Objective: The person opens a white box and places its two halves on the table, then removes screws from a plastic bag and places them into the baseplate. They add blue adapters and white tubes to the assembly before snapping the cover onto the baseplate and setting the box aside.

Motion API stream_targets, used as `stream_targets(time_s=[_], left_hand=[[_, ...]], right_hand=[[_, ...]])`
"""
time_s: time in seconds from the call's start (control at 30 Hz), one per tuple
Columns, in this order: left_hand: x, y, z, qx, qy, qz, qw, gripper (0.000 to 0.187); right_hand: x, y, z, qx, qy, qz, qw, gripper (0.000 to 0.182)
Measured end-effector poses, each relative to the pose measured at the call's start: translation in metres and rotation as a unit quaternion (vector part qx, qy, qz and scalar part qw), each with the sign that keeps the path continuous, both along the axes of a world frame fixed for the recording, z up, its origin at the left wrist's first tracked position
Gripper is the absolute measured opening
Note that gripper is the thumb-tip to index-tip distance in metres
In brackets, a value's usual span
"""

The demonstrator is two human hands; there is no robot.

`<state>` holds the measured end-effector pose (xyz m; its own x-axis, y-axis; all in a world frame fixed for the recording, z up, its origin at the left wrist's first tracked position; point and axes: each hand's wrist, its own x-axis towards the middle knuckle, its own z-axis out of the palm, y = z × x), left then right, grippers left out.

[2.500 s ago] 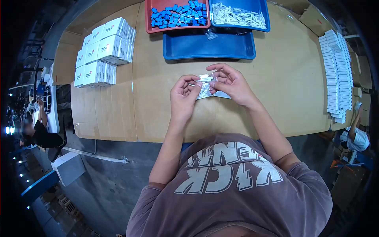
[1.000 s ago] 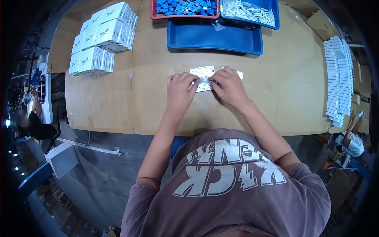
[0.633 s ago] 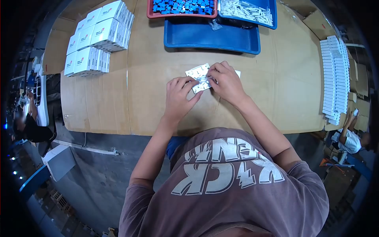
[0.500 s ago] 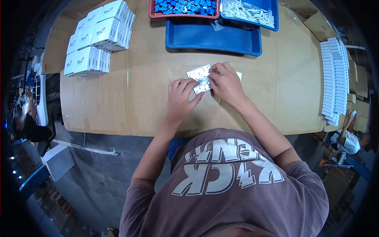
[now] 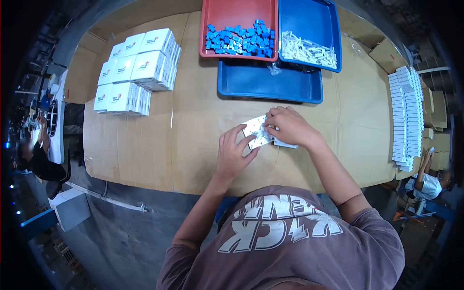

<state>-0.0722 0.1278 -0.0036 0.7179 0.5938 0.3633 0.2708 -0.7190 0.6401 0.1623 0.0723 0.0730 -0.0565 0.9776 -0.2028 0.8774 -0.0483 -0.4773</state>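
A white flat plastic plate [image 5: 255, 131] with small raised details lies on the cardboard-covered table in front of me. My left hand [image 5: 233, 151] grips its left edge, thumb at the near corner and fingers on the upper side. Over the plate's right part, my right hand [image 5: 292, 126] is closed with its fingertips bunched together. Whatever those fingertips hold is hidden. Another white flat piece [image 5: 286, 144] shows on the table, partly under my right hand.
Beyond my hands stand a blue tray [image 5: 270, 98], a red tray [image 5: 239, 14] with blue parts, and another blue tray [image 5: 309, 19] with white sticks. White boxes [image 5: 147, 65] are stacked at left, white flat pieces [image 5: 406, 116] at right. People sit at both sides.
My view has tilted up, so the table and trays sit lower in the picture. The plate has turned under my hands, and my right hand is now closed over its right part.
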Motion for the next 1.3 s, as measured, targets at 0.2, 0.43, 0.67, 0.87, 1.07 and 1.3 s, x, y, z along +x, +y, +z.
stream_targets(time_s=[0.2, 0.43, 0.67, 0.87, 1.07, 1.3], left_hand=[[0.000, 0.002, 0.007, -0.008, 0.009, 0.027, 1.000, 0.080], [0.002, 0.004, 0.006, -0.004, 0.041, 0.031, 0.999, 0.089], [0.003, 0.003, 0.006, -0.008, 0.039, 0.031, 0.999, 0.089], [0.004, 0.003, 0.010, -0.013, 0.049, 0.034, 0.998, 0.087], [0.005, 0.001, 0.013, -0.011, 0.058, 0.036, 0.998, 0.083], [0.007, -0.001, 0.007, 0.001, 0.047, 0.043, 0.998, 0.085]], right_hand=[[0.047, 0.083, 0.030, 0.098, 0.188, -0.057, 0.976, 0.026], [0.091, 0.204, 0.030, 0.251, -0.023, -0.167, 0.953, 0.031], [0.083, 0.252, -0.011, 0.316, -0.190, -0.140, 0.919, 0.026], [0.082, 0.239, -0.003, 0.441, -0.009, -0.127, 0.888, 0.020], [0.055, 0.152, 0.060, 0.612, 0.003, -0.096, 0.785, 0.025], [0.045, 0.074, 0.054, 0.549, 0.183, -0.130, 0.805, 0.020]])
